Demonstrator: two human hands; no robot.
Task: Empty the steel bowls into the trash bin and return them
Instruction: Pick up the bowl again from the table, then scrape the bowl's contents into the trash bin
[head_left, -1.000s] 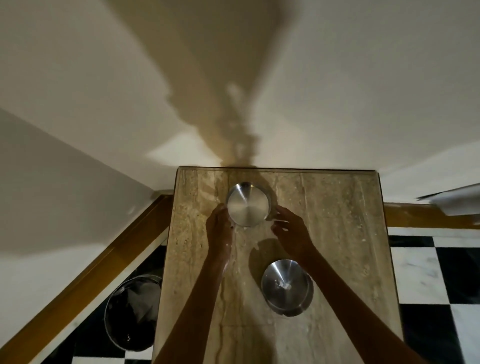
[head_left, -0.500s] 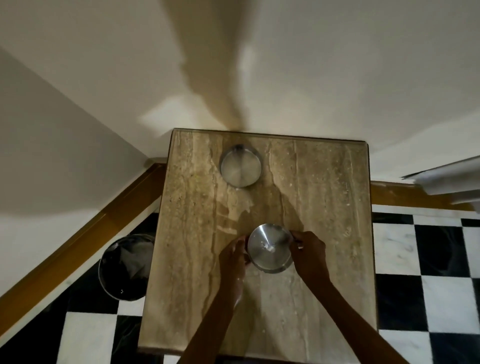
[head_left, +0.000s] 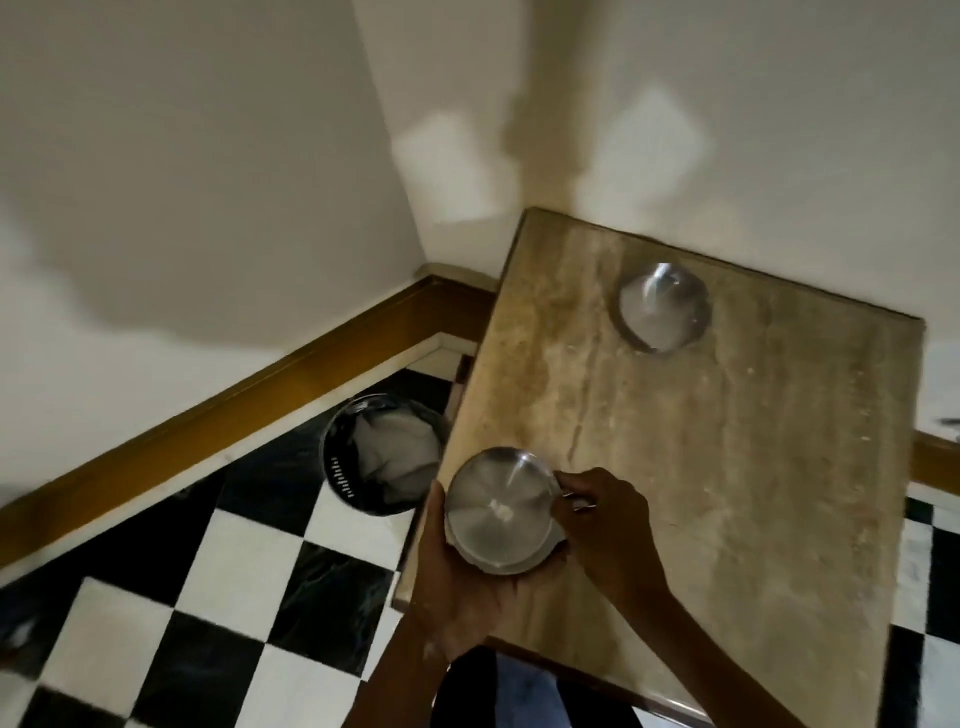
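The trash bin (head_left: 384, 454) sits on the floor beside the table (head_left: 727, 493), and the left hand (head_left: 457, 587) and right hand (head_left: 602, 519) both grip the near bowl (head_left: 501, 517), not yet tipped out, while the far bowl (head_left: 662, 306) on the table looks empty, maybe.

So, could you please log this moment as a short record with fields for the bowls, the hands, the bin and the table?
held bowl: steel bowl, at the table's left edge, small white bit inside
left hand: cups the bowl from below
right hand: grips its right rim
other bowl: second steel bowl, resting near the table's far end
bin: trash bin on the checkered floor, left of the table, pale waste inside
table: stone-topped table
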